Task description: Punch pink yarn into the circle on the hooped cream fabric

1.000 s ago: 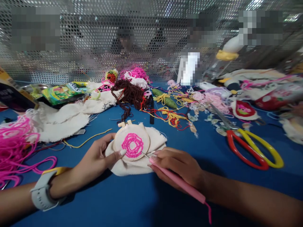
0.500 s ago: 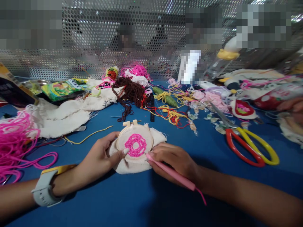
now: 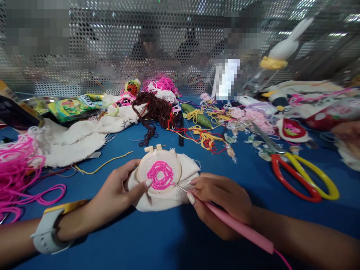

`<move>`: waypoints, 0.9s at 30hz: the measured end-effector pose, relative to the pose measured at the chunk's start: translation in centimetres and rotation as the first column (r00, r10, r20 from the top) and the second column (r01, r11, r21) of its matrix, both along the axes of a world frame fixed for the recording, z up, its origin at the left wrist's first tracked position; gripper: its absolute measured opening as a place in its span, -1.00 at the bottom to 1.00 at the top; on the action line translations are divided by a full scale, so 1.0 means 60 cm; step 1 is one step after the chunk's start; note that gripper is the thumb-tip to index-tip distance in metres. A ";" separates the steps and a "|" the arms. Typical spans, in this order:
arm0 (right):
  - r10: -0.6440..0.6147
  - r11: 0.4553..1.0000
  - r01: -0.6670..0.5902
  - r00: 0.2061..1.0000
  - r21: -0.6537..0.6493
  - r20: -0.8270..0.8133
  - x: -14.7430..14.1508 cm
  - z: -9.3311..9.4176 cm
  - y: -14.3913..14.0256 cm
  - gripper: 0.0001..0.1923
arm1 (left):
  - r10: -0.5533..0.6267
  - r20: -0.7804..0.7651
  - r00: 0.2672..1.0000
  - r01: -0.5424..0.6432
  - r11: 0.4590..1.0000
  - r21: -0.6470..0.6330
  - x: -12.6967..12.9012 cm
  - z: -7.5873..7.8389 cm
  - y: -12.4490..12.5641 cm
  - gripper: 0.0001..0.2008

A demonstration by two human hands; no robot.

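A small embroidery hoop (image 3: 176, 165) stretches off-white cloth, whose loose edges spread beneath and beside it. On the cloth is a ring of bright pink stitches (image 3: 164, 167) with a pale centre. My left hand (image 3: 128, 185) grips the hoop's left side, thumb on the front near the stitches, other fingers hidden behind. My right hand (image 3: 222, 202) is closed around a pink punch needle (image 3: 242, 230). Its thin metal shaft points at the lower right of the ring, where pink yarn runs to the tip. More pink yarn trails from the handle's rear end.
Red-and-yellow-handled scissors (image 3: 298, 176) lie at right. Pink yarn (image 3: 19, 168) and white cloth (image 3: 75, 144) spread at left. Brown yarn (image 3: 154, 108), a snack bag (image 3: 74, 107) and wrapped sweets (image 3: 230, 150) lie farther back, before a perforated metal panel (image 3: 112, 71). Another person's hand (image 3: 347, 137) shows at far right.
My right hand has drawn back right and down with the punch needle, exposing its metal shaft and more of the cloth. My left hand still holds the hoop. The view has shifted slightly.
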State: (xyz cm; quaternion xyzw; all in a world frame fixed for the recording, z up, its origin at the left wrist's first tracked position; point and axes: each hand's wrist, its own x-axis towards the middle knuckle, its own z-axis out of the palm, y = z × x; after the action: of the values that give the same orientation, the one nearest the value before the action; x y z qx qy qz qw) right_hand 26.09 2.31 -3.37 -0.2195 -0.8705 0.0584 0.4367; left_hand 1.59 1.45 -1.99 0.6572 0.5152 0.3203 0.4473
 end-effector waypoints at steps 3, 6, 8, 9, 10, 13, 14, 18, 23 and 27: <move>-0.004 1.000 0.004 1.000 -0.001 0.000 -0.001 -0.002 0.001 -0.85 | 0.005 0.007 1.000 -0.005 1.000 -0.013 0.000 0.000 -0.002 -0.67; -0.025 1.000 0.025 1.000 -0.005 0.004 -0.004 -0.001 0.000 -0.84 | -0.002 0.026 1.000 0.003 1.000 -0.019 0.001 -0.001 -0.002 -0.66; -0.032 0.999 0.032 0.999 -0.008 0.006 -0.006 0.002 -0.001 -0.84 | -0.005 0.036 0.999 0.006 1.000 -0.019 0.001 -0.001 -0.001 -0.66; -0.033 0.999 0.034 0.999 -0.012 0.009 -0.008 0.002 -0.001 -0.85 | -0.005 0.042 0.999 0.006 1.000 -0.021 0.001 -0.002 -0.001 -0.66; -0.033 0.999 0.033 0.999 -0.020 0.018 -0.009 0.003 -0.002 -0.86 | -0.006 0.050 0.999 0.007 1.000 -0.025 0.001 -0.002 -0.001 -0.65; -0.024 0.999 0.026 0.998 -0.040 0.052 -0.010 -0.001 0.000 -0.90 | -0.014 0.073 0.997 0.017 0.999 -0.033 -0.001 -0.004 0.000 -0.60; -0.008 0.999 0.011 0.998 -0.052 0.069 -0.010 -0.003 0.002 -0.91 | -0.020 0.072 0.997 0.022 0.999 -0.029 -0.001 -0.005 -0.001 -0.59; 0.141 0.983 -0.118 0.976 -0.140 0.164 -0.011 -0.010 0.012 -0.90 | -0.038 0.012 0.999 0.037 0.999 0.032 -0.002 -0.005 -0.004 -0.58; 0.076 0.991 -0.068 0.995 -0.113 0.067 -0.017 0.000 0.008 -0.89 | -0.014 -0.039 0.999 0.016 0.999 0.050 0.001 -0.001 -0.005 -0.65; 0.006 1.000 -0.006 1.000 -0.023 0.011 -0.012 0.010 -0.003 -0.85 | 0.002 -0.040 0.999 0.000 0.999 0.038 0.002 0.000 -0.004 -0.64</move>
State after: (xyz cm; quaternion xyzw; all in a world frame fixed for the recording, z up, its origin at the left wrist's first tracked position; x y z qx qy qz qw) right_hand 25.39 2.15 -2.78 -0.2221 -0.8728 0.0684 0.4293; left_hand 1.68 1.23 -1.99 0.6716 0.5182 0.3170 0.4242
